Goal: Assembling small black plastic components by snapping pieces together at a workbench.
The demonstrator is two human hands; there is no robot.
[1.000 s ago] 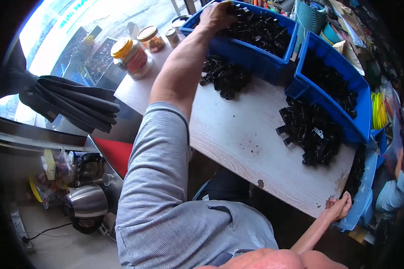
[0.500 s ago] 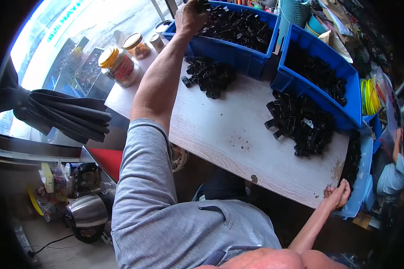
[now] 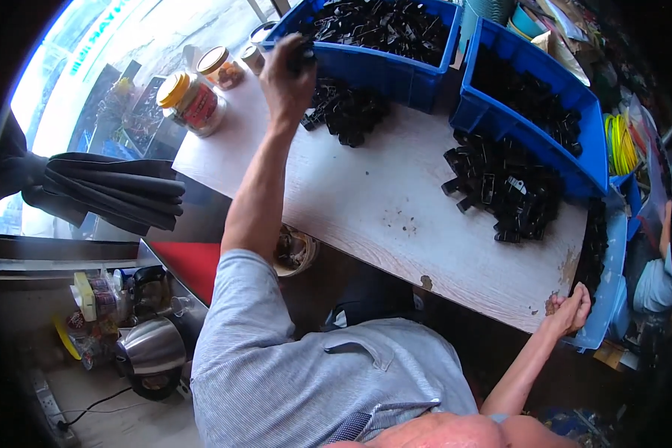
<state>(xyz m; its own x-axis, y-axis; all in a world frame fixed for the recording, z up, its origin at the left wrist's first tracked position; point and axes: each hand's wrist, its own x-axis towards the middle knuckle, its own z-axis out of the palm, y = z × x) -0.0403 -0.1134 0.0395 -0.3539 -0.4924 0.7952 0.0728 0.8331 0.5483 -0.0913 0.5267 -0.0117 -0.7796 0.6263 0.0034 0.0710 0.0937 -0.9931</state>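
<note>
Observed at upper left a clear jar (image 3: 194,108) with a yellow lid, and just beyond it a smaller jar (image 3: 221,69) with orange-brown contents, near a small can (image 3: 253,61). Noted at left a dark curtain (image 3: 116,187), gathered in folds beside a bright window (image 3: 138,37). Found at lower left a steel kettle (image 3: 152,346), below a red panel (image 3: 183,270), and a white power strip (image 3: 48,407) with a black cord (image 3: 99,402). Recorded at right a coil of yellow cable (image 3: 620,145); at upper right, a teal ribbed container (image 3: 490,11).
</note>
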